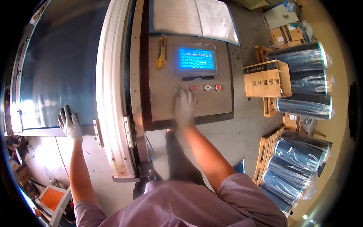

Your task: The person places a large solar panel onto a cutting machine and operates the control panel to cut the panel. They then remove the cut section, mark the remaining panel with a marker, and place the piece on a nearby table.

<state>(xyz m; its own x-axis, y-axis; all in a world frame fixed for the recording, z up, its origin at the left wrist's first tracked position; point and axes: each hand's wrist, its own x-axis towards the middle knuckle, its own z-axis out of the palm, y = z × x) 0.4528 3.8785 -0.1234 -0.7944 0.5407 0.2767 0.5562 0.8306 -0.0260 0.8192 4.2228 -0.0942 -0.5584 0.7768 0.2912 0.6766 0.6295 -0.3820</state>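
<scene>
My left hand [69, 125], in a pale glove with dark fingertips, lies with fingers spread at the near edge of a dark, glossy sheet [62, 72] on the machine bed. My right hand [185, 109], also gloved and somewhat blurred, reaches over a grey control panel [215, 100]. Its fingers are stretched out and hold nothing that I can see. The fingertips are at the green button [179, 88]; whether they press it I cannot tell. Along that row sit a red button [193, 87], a key switch [207, 87] and another red button [217, 87].
A lit blue touchscreen [196, 59], a black marker [197, 78] and a yellow utility knife [162, 53] are on the panel. Papers [177, 17] lie beyond. A white rail [113, 83] divides bed from panel. At right are a carton [262, 80] and wrapped dark rolls [302, 104] on pallets.
</scene>
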